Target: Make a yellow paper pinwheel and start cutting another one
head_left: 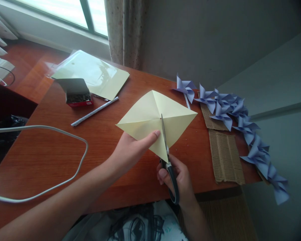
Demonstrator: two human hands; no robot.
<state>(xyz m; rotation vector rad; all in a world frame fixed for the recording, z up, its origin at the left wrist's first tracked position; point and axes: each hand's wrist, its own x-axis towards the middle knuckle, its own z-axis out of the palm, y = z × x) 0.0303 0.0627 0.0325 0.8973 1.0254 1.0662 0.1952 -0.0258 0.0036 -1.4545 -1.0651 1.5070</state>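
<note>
Left of the yellow paper square (150, 115) a white cable (40, 160) is looping over the wooden table (52, 147). The left hand (130, 149) is pinching the square's near edge, while the right hand (177, 175) is gripping scissors (167, 150) whose blades are lying along its crease. Right of the square, purple pinwheels (230, 107) are lying over cardboard strips (225, 157).

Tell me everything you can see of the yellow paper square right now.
The yellow paper square is pale, thin paper, creased along both diagonals that cross at its middle. It is held corner-down above the wooden table. The left hand pinches its lower left edge. Scissors in the right hand have cut along the crease from the bottom corner towards the centre.
</note>
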